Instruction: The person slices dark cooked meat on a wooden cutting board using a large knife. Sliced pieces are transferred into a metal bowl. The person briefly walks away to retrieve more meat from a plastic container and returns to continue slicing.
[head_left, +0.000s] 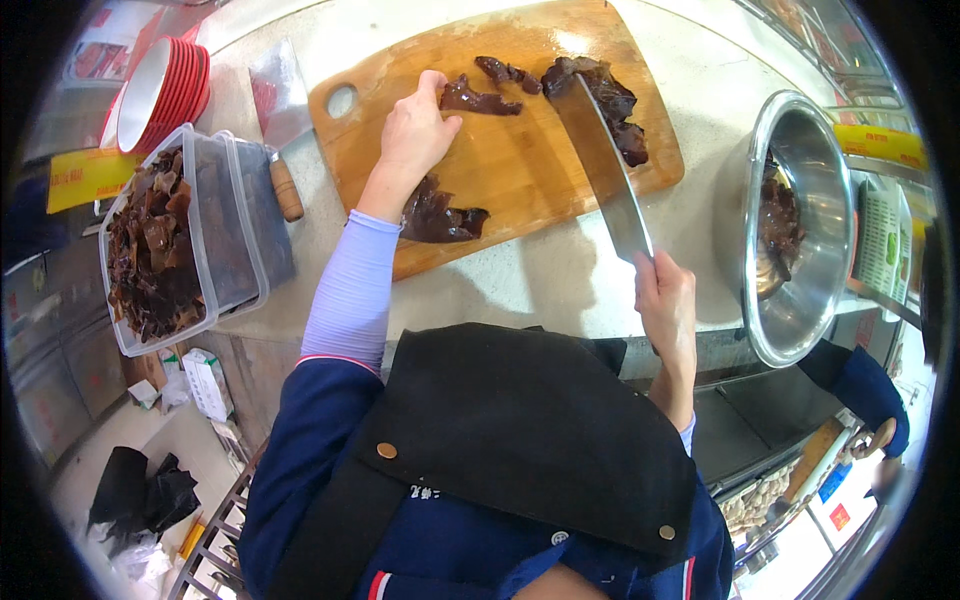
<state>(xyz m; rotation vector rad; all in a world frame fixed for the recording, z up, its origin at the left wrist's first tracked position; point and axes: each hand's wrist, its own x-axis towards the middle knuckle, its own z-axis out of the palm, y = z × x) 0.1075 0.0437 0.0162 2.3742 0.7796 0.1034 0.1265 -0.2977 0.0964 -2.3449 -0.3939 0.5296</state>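
Note:
My right hand (666, 300) grips the handle of a broad cleaver (604, 169). Its blade reaches across the wooden cutting board (517, 176), with the far end against a heap of dark wood ear mushroom (600, 90) on the right side. Over the board's left half is my left hand (420, 124), thumb and forefinger apart around the near end of a wood ear strip (484, 100); whether they press on it is unclear. Another small strip (508, 73) lies just beyond. A larger wood ear piece (446, 214) rests by my left forearm, partly covered by it.
Left stand a clear plastic tub (154, 247) full of wood ear, stacked red-and-white bowls (169, 94) and a second wood-handled blade (279, 97). A steel basin (814, 247) holding more wood ear sits right, overhanging the counter edge. Another person's dark sleeve (874, 390) shows lower right.

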